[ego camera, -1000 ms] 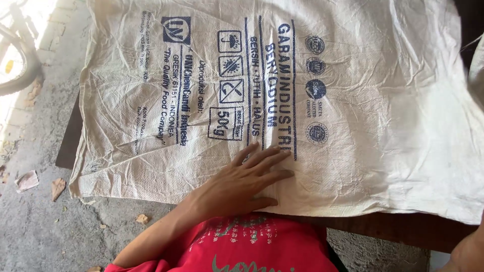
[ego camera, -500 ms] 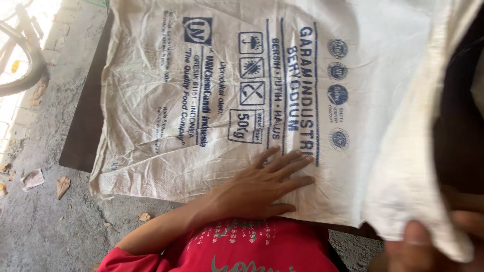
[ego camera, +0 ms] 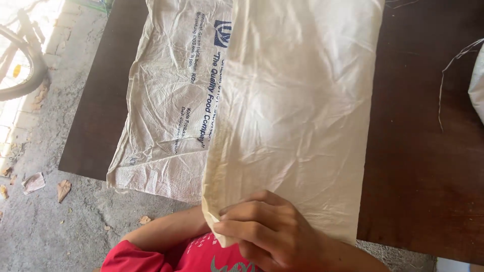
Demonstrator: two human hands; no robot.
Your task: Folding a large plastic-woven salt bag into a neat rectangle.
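Note:
A large white woven sack (ego camera: 171, 126) with blue print lies on a dark brown table (ego camera: 418, 166). Its right half is folded over to the left, so the plain unprinted side (ego camera: 297, 111) faces up. My right hand (ego camera: 264, 229) is at the near edge of the table and pinches the near corner of the folded flap. My left forearm (ego camera: 161, 234) reaches in from the lower left. My left hand is hidden under the folded flap. A red shirt shows at the bottom of the view.
A thin loose thread (ego camera: 446, 80) lies on the table at the right, beside the edge of another white sack (ego camera: 478, 83). Left of the table is a concrete floor with dry leaves (ego camera: 63, 189), and a bicycle wheel (ego camera: 17, 70) stands at the far left.
My right hand has pulled the sack's right side over to the left, covering most of the print and my left hand. The view has shifted, baring the table at the right.

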